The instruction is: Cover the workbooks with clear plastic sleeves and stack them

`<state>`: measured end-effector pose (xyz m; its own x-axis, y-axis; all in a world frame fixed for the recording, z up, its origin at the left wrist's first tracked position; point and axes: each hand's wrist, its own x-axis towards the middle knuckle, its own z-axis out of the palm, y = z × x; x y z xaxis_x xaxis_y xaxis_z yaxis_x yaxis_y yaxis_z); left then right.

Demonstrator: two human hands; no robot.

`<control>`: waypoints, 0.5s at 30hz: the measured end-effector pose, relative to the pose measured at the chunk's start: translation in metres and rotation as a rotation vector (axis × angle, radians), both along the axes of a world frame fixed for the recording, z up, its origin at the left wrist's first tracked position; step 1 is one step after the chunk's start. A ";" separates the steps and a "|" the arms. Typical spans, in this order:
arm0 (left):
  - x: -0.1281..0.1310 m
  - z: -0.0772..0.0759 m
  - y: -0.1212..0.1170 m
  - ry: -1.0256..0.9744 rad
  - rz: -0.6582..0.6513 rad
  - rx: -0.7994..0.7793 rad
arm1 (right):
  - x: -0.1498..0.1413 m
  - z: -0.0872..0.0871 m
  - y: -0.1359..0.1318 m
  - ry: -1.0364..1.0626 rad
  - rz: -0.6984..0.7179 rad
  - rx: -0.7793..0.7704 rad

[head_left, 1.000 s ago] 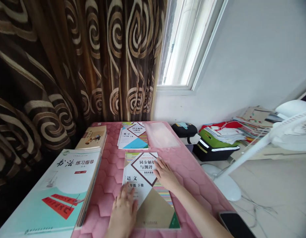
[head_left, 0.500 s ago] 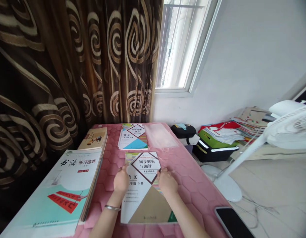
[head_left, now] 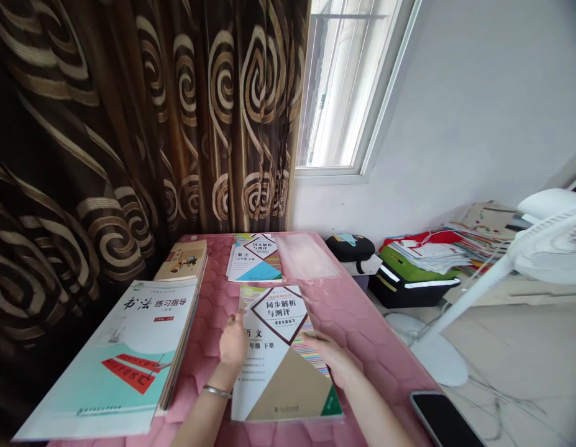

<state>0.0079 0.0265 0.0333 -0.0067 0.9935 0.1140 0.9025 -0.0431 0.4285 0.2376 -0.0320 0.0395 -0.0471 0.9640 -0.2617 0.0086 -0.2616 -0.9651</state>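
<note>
A workbook [head_left: 278, 385] with a white, tan and striped cover lies on the pink padded table cover in front of me, its cover upright to my view. My left hand [head_left: 233, 340], with a silver bangle on the wrist, grips its left edge, fingers curled over. On the opposite edge is my right hand [head_left: 333, 359], fingertips on the striped part of the cover and the rest of the hand beside the edge. Just beyond lies a small stack of workbooks [head_left: 255, 257] with a blue and white cover.
At left stands a pile of books [head_left: 143, 347] topped by a calligraphy book, with brown-covered books [head_left: 181, 261] behind. A clear plastic sheet [head_left: 309, 256] lies at the far edge. A phone [head_left: 446, 419] rests front right. Beyond the table are a white fan [head_left: 483, 292] and a black-green box [head_left: 411, 282].
My right hand has slid down and outward along the workbook's right edge, uncovering more of the striped band. My left hand stays at the left edge. The view has shifted slightly left.
</note>
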 end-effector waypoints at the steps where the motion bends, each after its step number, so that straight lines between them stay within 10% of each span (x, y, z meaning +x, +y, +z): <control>1: -0.001 0.000 0.000 -0.023 0.001 0.008 | 0.001 0.007 0.003 0.002 0.000 -0.012; 10: -0.040 -0.008 0.000 -0.415 0.106 0.260 | 0.014 0.155 0.020 -0.908 -0.077 0.579; 13: -0.060 -0.013 0.007 -0.498 0.172 0.261 | -0.001 0.165 0.006 -1.267 -0.033 0.716; 15: -0.070 -0.017 0.010 -0.555 0.210 0.260 | -0.015 0.142 -0.004 -1.436 0.012 0.817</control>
<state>-0.0618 0.0363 0.0168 -0.3252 0.9050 0.2742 0.5505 -0.0546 0.8330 0.2226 -0.0356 0.1811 -0.2381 0.8613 0.4489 0.9573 0.2863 -0.0414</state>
